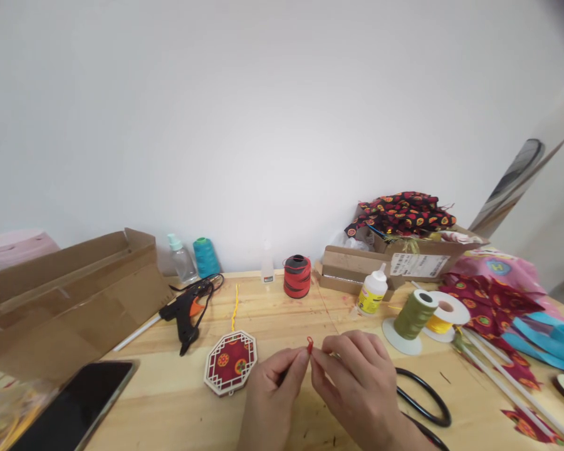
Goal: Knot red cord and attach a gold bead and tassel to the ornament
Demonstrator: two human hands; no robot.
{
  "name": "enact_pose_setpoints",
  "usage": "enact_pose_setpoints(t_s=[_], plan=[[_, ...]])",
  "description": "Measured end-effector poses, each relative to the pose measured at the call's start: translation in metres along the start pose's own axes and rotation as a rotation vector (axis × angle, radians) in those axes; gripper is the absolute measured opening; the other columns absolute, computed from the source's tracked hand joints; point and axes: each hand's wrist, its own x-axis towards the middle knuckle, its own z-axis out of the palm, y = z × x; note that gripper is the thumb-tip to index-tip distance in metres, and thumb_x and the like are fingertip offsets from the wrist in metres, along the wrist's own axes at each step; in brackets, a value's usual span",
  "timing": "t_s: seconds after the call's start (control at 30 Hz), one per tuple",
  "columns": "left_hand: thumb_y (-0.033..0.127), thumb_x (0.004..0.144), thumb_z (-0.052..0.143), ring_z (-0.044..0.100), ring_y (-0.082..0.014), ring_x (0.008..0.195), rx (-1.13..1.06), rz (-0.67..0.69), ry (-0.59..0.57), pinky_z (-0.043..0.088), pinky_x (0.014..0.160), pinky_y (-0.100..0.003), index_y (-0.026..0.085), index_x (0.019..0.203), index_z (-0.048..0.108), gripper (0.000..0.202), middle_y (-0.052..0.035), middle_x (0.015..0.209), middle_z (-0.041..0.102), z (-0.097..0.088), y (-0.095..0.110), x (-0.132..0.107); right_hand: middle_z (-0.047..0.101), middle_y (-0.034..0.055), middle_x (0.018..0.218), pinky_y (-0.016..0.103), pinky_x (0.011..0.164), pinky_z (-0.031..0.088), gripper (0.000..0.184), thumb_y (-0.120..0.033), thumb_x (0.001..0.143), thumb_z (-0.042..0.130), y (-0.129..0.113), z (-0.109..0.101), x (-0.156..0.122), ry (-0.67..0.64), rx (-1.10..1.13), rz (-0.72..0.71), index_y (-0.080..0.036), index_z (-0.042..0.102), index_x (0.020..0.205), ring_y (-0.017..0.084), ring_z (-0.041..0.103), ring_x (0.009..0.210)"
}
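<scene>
1. Plain wall [282, 125] backs the wooden worktop [157, 407]; at its near middle, left hand [275, 391] and right hand [357, 376] pinch a looped red cord [310, 343] in their fingers.
2. Left of them, the octagonal ornament [230, 363] already has its yellow cord [235, 308]; the red one appears unattached.
3. Fingers hide the loop's lower end; the right forearm covers part of the black handles [443, 404].

The left hand [277, 391] and right hand [360, 376] pinch a small red cord loop [310, 342] between their fingertips. The octagonal frame [231, 363] lies flat beside the left hand; black looped handles [444, 410] lie beside the right. The red thread spool [297, 279] stands upright near the wall [263, 138].
</scene>
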Motion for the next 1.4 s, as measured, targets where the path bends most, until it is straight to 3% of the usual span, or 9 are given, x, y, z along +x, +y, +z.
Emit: enact_pose_setpoints(t_s=[0.2, 0.33, 0.57, 0.7, 0.83, 0.93, 1.07, 1.27, 1.4], plan=[[0.034, 0.073, 0.056, 0.037, -0.0111, 0.046, 0.06, 0.084, 0.089, 0.028, 0.042, -0.02, 0.016, 0.077, 0.072, 0.024, 0.0029, 0.047, 0.046, 0.001, 0.005, -0.003, 0.053, 0.001, 0.059, 0.027, 0.052, 0.033, 0.014, -0.011, 0.07, 0.053, -0.004, 0.007, 0.0, 0.069, 0.23, 0.249, -0.02, 0.061, 0.062, 0.013, 0.046, 0.055], [0.033, 0.072, 0.057, 0.039, -0.0118, 0.048, 0.067, 0.128, 0.099, 0.03, 0.044, -0.021, 0.016, 0.075, 0.072, 0.023, 0.0013, 0.051, 0.05, 0.002, 0.005, -0.003, 0.049, 0.0009, 0.058, 0.026, 0.052, 0.039, 0.015, -0.016, 0.072, 0.052, -0.006, 0.007, 0.002, -0.021, 0.512, 0.478, -0.019, 0.061, 0.06, 0.014, 0.049, 0.056], [0.036, 0.07, 0.058, 0.024, -0.0091, 0.044, -0.007, 0.074, 0.112, 0.02, 0.042, -0.021, 0.015, 0.069, 0.07, 0.025, 0.0054, 0.044, 0.032, 0.004, 0.005, -0.001, 0.045, -0.001, 0.056, 0.024, 0.05, 0.04, 0.023, -0.027, 0.076, 0.051, -0.005, 0.01, 0.0, -0.202, 0.805, 0.758, -0.017, 0.056, 0.055, 0.013, 0.045, 0.054], [0.04, 0.072, 0.055, 0.02, -0.0076, 0.045, -0.094, -0.036, 0.022, 0.013, 0.043, -0.022, 0.011, 0.067, 0.067, 0.032, 0.0071, 0.045, 0.024, 0.001, 0.006, 0.0, 0.047, -0.0013, 0.055, 0.025, 0.051, 0.037, 0.023, -0.023, 0.077, 0.048, -0.001, 0.005, 0.0, -0.206, 0.696, 0.623, -0.018, 0.05, 0.055, 0.013, 0.044, 0.054], [0.038, 0.073, 0.056, 0.02, -0.0065, 0.043, -0.227, -0.088, 0.013, 0.011, 0.043, -0.023, 0.01, 0.073, 0.066, 0.03, 0.0082, 0.045, 0.024, -0.001, 0.005, 0.0, 0.057, 0.0018, 0.069, 0.028, 0.059, 0.039, 0.001, -0.018, 0.074, 0.053, 0.002, -0.001, -0.001, -0.117, 0.494, 0.394, -0.019, 0.053, 0.073, 0.016, 0.051, 0.065], [0.035, 0.073, 0.057, 0.02, -0.0062, 0.043, -0.26, -0.103, 0.02, 0.011, 0.043, -0.023, 0.01, 0.07, 0.065, 0.027, 0.0085, 0.045, 0.025, 0.0, 0.004, 0.0, 0.061, 0.0034, 0.076, 0.03, 0.06, 0.039, 0.017, -0.017, 0.071, 0.058, 0.004, 0.0, -0.001, -0.071, 0.347, 0.221, -0.02, 0.056, 0.088, 0.017, 0.052, 0.069], [0.035, 0.073, 0.058, 0.019, -0.006, 0.043, -0.275, -0.106, 0.001, 0.011, 0.042, -0.024, 0.012, 0.06, 0.062, 0.027, 0.0088, 0.044, 0.023, 0.0, 0.003, 0.0, 0.064, 0.0018, 0.074, 0.028, 0.058, 0.035, 0.02, -0.014, 0.075, 0.057, 0.008, 0.003, -0.001, -0.047, 0.213, 0.063, -0.023, 0.06, 0.093, 0.015, 0.051, 0.064], [0.037, 0.073, 0.057, 0.019, -0.006, 0.042, -0.269, -0.119, -0.056, 0.01, 0.042, -0.024, 0.011, 0.068, 0.065, 0.028, 0.0093, 0.044, 0.022, -0.002, 0.001, 0.001, 0.066, -0.001, 0.073, 0.028, 0.059, 0.031, 0.016, -0.015, 0.081, 0.053, 0.01, -0.002, -0.002, 0.008, 0.154, -0.052, -0.024, 0.061, 0.091, 0.013, 0.048, 0.063], [0.036, 0.073, 0.057, 0.019, -0.0061, 0.042, -0.244, -0.101, -0.035, 0.01, 0.042, -0.024, 0.011, 0.066, 0.064, 0.027, 0.009, 0.043, 0.023, -0.001, 0.001, 0.0, 0.065, -0.001, 0.071, 0.028, 0.058, 0.029, 0.011, -0.014, 0.079, 0.053, 0.007, -0.001, -0.001, -0.022, 0.162, -0.007, -0.021, 0.061, 0.082, 0.013, 0.047, 0.061]])
